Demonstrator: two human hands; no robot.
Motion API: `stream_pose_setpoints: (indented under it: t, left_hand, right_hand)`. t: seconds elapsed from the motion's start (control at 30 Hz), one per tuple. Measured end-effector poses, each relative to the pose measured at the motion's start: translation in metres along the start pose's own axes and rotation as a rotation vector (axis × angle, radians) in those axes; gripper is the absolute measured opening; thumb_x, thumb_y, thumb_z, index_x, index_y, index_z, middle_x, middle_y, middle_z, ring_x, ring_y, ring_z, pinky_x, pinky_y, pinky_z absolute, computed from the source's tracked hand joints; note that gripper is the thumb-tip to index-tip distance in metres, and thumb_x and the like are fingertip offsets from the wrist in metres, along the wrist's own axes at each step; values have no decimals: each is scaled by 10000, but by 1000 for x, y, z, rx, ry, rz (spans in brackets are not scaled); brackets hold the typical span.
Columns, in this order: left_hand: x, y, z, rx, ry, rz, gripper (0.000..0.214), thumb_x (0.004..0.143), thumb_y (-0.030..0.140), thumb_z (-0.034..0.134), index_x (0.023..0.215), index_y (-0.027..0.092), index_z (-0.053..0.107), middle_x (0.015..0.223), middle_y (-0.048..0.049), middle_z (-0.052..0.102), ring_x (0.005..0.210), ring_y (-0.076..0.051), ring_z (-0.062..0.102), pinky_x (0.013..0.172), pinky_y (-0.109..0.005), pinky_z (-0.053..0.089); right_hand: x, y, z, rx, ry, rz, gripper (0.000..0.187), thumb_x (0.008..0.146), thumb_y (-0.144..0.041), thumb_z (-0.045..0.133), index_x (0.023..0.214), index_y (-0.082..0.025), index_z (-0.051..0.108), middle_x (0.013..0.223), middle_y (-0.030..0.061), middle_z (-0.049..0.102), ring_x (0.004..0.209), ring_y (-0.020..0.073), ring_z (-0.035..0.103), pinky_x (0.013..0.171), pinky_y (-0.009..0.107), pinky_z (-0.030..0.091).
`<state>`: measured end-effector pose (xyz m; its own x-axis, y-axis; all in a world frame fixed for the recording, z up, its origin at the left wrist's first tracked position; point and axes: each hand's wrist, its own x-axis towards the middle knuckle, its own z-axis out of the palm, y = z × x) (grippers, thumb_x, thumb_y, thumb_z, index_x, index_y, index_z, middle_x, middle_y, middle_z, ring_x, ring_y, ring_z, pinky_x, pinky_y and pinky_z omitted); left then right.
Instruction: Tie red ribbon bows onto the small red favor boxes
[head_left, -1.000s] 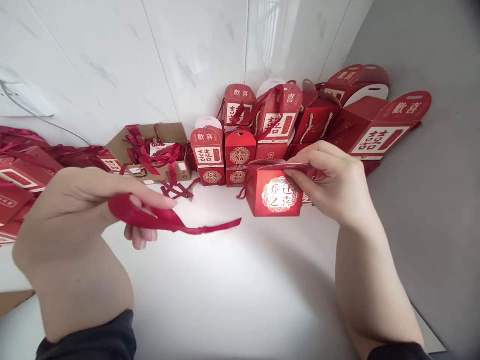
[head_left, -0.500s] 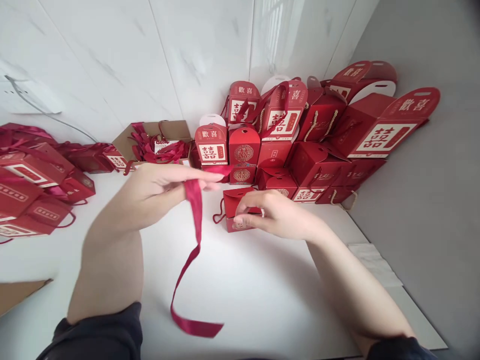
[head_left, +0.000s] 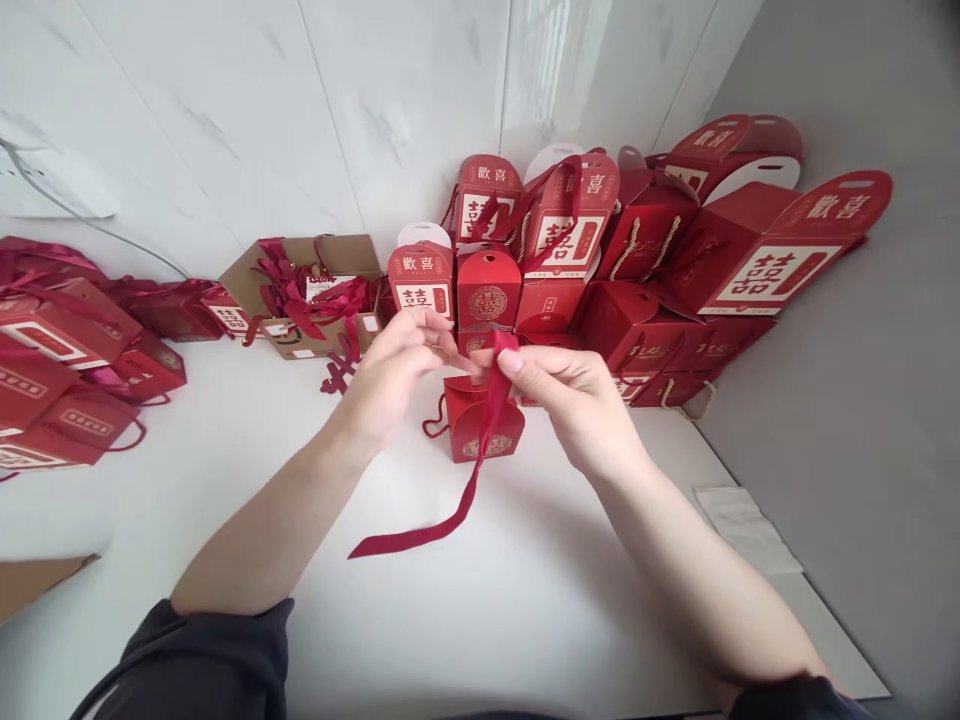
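A dark red satin ribbon (head_left: 491, 410) hangs between my hands, its loose tail curving down to the left. My right hand (head_left: 581, 400) pinches its upper part between thumb and fingers. Just left of the ribbon is my left hand (head_left: 397, 375), fingers loosely bent and apart, their tips close to the ribbon; whether they touch it I cannot tell. Below and behind the hands, a small red gift box (head_left: 486, 435) with a round gold emblem stands on the white table (head_left: 420, 620). A twisted red cord handle (head_left: 433, 420) sticks out at its left side.
Stacked red gift boxes (head_left: 637, 320) line the wall at the back right. An open cardboard box (head_left: 300, 345) holds ribbons and tags, with a red cut-out piece (head_left: 339, 372) beside it. More red boxes (head_left: 82, 370) are piled at left. A cardboard edge (head_left: 45, 585) shows lower left.
The ribbon has passed from my left hand to my right and moved rightward over the small box. My left hand has moved right; the right hand has lifted off the box.
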<state>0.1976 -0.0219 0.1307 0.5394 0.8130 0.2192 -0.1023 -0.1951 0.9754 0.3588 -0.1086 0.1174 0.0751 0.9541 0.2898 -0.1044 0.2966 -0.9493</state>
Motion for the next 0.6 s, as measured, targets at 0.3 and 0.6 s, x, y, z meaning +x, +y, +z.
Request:
stream_pose_setpoints:
  t: [0.3, 0.6]
  left_hand:
    - [-10, -7, 21, -68, -202, -149, 447, 749, 288, 766, 1174, 192, 663, 982, -79, 754, 890, -217, 712, 827, -347, 575]
    - [-17, 2, 20, 154, -330, -136, 198, 761, 306, 747, 850, 130, 756, 807, -74, 758, 728, -181, 705, 696, -296, 597]
  right_hand:
    - [3, 1, 1, 53, 206, -94, 202, 868, -389, 638, 956, -261, 767, 989, 5, 753, 997, 213, 679, 902, 381, 547]
    - [13, 6, -17, 120, 261, 12, 314, 853, -503, 607, 1001, -248, 716, 975, 25, 750, 866, 191, 719, 693, 291, 577]
